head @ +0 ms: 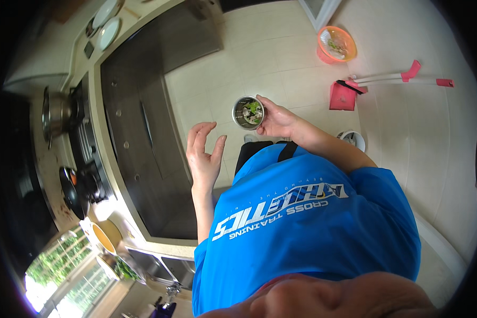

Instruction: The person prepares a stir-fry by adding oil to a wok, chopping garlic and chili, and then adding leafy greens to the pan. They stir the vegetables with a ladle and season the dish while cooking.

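Note:
My right hand (279, 119) grips a small metal strainer basket (237, 114) by its right side. Its mouth faces up, showing green leaf bits and pale, dark wet scraps (253, 111) inside. To the left of the basket, my left hand (205, 153) hangs in the air, thumb and fingers apart, touching nothing. Both hands are in front of my blue T-shirt (302, 230), above the tiled floor.
An orange-pink waste bin (329, 55) with scraps, a pink dustpan (343, 97) with a broom and a white bin (359, 141) stand along the right wall. At left, dark cabinets (143, 131) lie under a counter with a stove (85, 135), pot (57, 115), wok (73, 190) and sink (147, 262).

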Motion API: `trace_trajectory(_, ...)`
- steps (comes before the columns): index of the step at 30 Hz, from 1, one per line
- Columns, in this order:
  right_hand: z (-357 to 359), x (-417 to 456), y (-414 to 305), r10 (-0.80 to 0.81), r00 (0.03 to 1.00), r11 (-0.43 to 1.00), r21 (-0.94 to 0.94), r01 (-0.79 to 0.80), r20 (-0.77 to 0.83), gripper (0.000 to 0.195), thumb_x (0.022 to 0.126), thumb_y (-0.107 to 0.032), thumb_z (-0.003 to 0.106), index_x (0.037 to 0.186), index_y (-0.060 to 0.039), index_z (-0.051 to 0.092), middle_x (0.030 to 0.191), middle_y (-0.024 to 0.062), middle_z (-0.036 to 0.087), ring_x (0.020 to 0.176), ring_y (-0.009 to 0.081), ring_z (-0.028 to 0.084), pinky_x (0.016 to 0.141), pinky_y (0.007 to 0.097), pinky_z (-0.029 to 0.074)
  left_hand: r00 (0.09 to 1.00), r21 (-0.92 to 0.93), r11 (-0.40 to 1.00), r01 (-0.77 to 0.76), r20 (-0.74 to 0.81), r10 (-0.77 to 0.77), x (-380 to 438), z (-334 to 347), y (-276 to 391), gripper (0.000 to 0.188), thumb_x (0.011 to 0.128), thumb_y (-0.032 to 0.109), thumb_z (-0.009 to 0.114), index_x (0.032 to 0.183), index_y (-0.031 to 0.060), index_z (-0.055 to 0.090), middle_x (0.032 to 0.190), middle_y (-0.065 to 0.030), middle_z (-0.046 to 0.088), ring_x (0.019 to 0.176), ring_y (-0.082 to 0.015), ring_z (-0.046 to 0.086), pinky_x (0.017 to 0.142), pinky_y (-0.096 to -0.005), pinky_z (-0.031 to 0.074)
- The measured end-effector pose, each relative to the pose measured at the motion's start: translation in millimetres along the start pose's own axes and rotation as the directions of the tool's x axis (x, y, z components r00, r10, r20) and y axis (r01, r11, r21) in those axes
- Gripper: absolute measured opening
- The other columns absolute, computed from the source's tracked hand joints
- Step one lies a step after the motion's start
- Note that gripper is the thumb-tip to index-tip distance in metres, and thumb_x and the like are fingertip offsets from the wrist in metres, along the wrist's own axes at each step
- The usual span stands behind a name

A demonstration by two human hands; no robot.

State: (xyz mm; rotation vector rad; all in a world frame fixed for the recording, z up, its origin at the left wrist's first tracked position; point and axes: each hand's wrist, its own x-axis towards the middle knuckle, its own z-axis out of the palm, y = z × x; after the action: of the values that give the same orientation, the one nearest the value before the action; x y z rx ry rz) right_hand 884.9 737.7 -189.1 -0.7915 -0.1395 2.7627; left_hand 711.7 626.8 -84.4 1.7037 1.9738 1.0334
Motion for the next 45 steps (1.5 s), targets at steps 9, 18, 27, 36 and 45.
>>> trace_trajectory(9, -90.9, -30.0, -95.2, -0.416, 0.909, 0.880, 0.234, 0.413, -0.039, 0.051, 0.088, -0.056, 0.035, 0.112, -0.0145, 0.053, 0.099, 0.0040, 0.059, 0.078, 0.0199, 0.054, 0.053, 0.0223, 0.041, 0.951, 0.070, 0.986, 0.152, 0.260, -0.165, 71.1, 33.9, -52.6, 0.021, 0.076, 0.008, 0.064, 0.096, 0.0028, 0.060, 0.097, -0.0105, 0.059, 0.088, -0.0232, 0.058, 0.074, -0.0328, 0.047)
trace_trajectory(18, -243.7, -75.8, -217.9, -0.918, 0.184, 0.396, -0.793, 0.463, -0.351, 0.040, 0.089, -0.043, 0.046, 0.104, -0.0066, 0.054, 0.084, 0.0029, 0.061, 0.064, 0.0124, 0.058, 0.050, 0.0205, 0.047, 0.892, 0.151, 0.985, 0.082, 0.429, -0.141, 198.1, 62.6, -96.0, 0.021, 0.078, 0.009, 0.062, 0.098, 0.0004, 0.059, 0.094, -0.0137, 0.060, 0.085, -0.0244, 0.060, 0.075, -0.0338, 0.047)
trace_trajectory(27, -294.7, -67.1, -362.0, -0.809, -0.378, 0.401, -0.893, 0.205, -0.450, 0.050, 0.069, -0.027, 0.075, 0.101, 0.0027, 0.053, 0.087, 0.0099, 0.060, 0.074, 0.0194, 0.060, 0.064, 0.0286, 0.050, 0.841, 0.242, 0.967, 0.085, 0.503, -0.200, 271.6, 112.7, -60.3, 0.019, 0.078, 0.007, 0.062, 0.097, 0.0017, 0.059, 0.092, -0.0137, 0.061, 0.084, -0.0247, 0.060, 0.073, -0.0335, 0.047)
trace_trajectory(36, -391.5, -35.2, -433.3, -0.902, -0.339, 0.367, -0.889, -0.272, -0.268, 0.066, 0.053, -0.025, 0.080, 0.103, 0.0035, 0.048, 0.096, 0.0200, 0.055, 0.088, 0.0328, 0.055, 0.079, 0.0394, 0.045, 0.775, 0.364, 0.882, 0.300, 0.447, -0.447, 290.1, 164.7, 2.7, 0.020, 0.079, 0.006, 0.061, 0.099, 0.0025, 0.060, 0.090, -0.0129, 0.061, 0.085, -0.0237, 0.060, 0.075, -0.0334, 0.047)
trace_trajectory(45, -397.3, -26.7, -475.3, -0.894, -0.316, 0.408, -0.870, -0.277, -0.318, 0.067, 0.052, -0.019, 0.081, 0.105, 0.0028, 0.047, 0.100, 0.0195, 0.054, 0.093, 0.0340, 0.054, 0.083, 0.0382, 0.044, 0.777, 0.389, 0.867, 0.312, 0.421, -0.468, 301.8, 199.2, 28.1, 0.020, 0.078, 0.004, 0.061, 0.098, 0.0027, 0.059, 0.088, -0.0124, 0.061, 0.081, -0.0241, 0.061, 0.073, -0.0332, 0.048)
